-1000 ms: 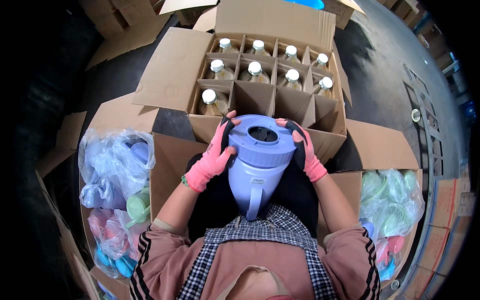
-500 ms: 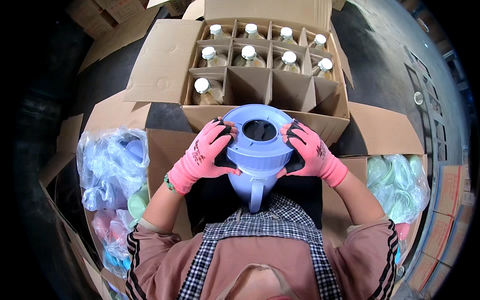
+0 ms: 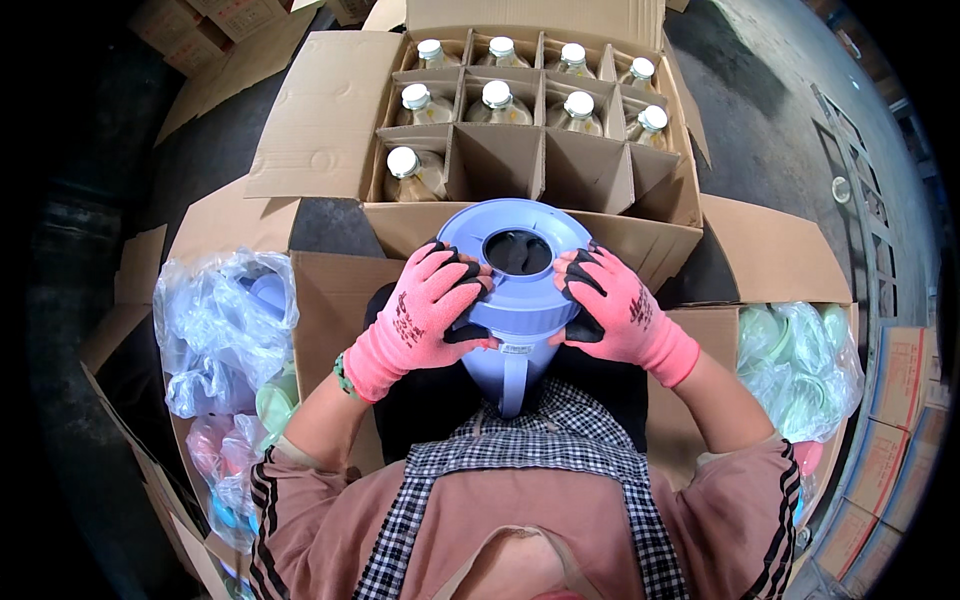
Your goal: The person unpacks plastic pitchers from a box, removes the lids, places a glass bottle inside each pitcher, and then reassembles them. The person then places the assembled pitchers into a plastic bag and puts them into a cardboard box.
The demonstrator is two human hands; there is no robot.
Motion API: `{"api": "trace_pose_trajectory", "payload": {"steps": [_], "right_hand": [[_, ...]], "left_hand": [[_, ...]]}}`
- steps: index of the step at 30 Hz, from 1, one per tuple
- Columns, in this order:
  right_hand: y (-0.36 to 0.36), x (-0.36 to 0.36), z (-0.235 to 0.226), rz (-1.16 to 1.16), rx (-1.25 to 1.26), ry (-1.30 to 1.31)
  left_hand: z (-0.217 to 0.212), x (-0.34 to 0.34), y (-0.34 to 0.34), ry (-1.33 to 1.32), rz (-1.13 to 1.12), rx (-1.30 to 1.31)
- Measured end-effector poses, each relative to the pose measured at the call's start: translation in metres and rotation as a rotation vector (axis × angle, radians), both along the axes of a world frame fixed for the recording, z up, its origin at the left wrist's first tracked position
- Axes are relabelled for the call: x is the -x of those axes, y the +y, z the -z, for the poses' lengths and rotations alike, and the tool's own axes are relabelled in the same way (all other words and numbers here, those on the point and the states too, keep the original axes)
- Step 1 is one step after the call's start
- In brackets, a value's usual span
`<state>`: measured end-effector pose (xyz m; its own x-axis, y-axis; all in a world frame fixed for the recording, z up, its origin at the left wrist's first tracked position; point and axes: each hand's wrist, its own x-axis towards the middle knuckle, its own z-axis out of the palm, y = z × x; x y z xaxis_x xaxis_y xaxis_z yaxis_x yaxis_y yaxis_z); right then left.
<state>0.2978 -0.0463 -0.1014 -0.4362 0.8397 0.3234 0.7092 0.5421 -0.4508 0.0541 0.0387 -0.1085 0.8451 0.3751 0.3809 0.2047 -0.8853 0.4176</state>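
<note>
A lavender-blue plastic jug with a handle stands upright in front of me, handle toward my body. On its top sits a wide round lid of the same colour, with a dark opening in the middle. My left hand, in a pink glove with black fingertips, grips the left side of the lid and rim. My right hand, gloved alike, grips the right side. Both thumbs press near the jug's collar, and the fingers curl onto the lid's upper face. The jug's bottom is hidden by its own body.
Beyond the jug stands an open carton with cardboard dividers, holding several glass bottles with white caps. A carton on the left holds bagged lavender plasticware; one on the right holds bagged green plasticware. Stacked cartons stand far right.
My fingers have slid further inward over the lid, the left hand shifting slightly right. Jug and lid have moved a little toward the far side.
</note>
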Motion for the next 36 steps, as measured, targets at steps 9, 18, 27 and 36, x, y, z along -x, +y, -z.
{"api": "trace_pose_trajectory", "payload": {"steps": [9,18,27,36], "right_hand": [[-0.012,0.008,-0.002,0.028,-0.007,-0.096],[-0.017,0.019,0.001,0.027,-0.042,-0.135],[-0.06,0.038,0.0,0.322,-0.063,0.42],[-0.076,0.097,0.079,0.349,1.118,0.846]], "left_hand": [[-0.014,-0.003,-0.011,0.021,0.02,-0.024],[0.004,-0.003,-0.026,-0.026,-0.059,-0.13],[0.007,0.005,-0.024,-0.022,-0.094,-0.067],[0.016,0.002,-0.007,-0.199,-0.097,-0.01]]}}
